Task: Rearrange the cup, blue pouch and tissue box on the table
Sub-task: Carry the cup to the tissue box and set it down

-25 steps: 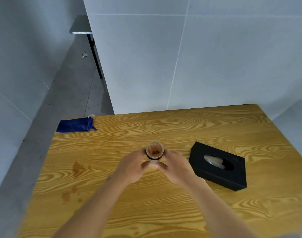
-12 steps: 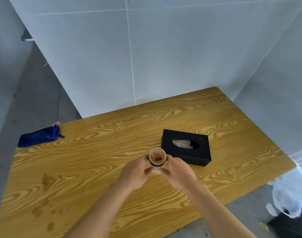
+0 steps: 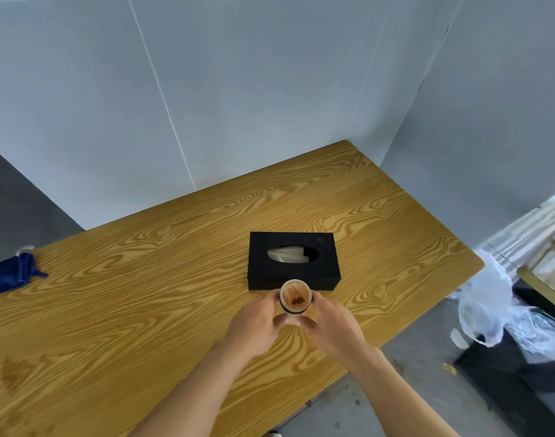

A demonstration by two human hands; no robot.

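Your left hand [image 3: 254, 326] and right hand [image 3: 334, 326] clasp the cup [image 3: 295, 298] together, just near of the tissue box [image 3: 293, 260]; the blue pouch [image 3: 9, 274] lies far left on the table [image 3: 143, 294].

One cup [image 3: 295, 298] is showing, and two hands are closing around it: one left hand [image 3: 255, 326] and one right hand [image 3: 336, 328]. One black tissue box [image 3: 293, 260] is sitting on the one wooden table [image 3: 143, 294], with one oval opening in its top. One blue pouch [image 3: 9, 274] is lying at the table's far left edge. One white plastic bag [image 3: 487, 298] is showing off the table's right end. Two darker stains are marking the wood near the left.
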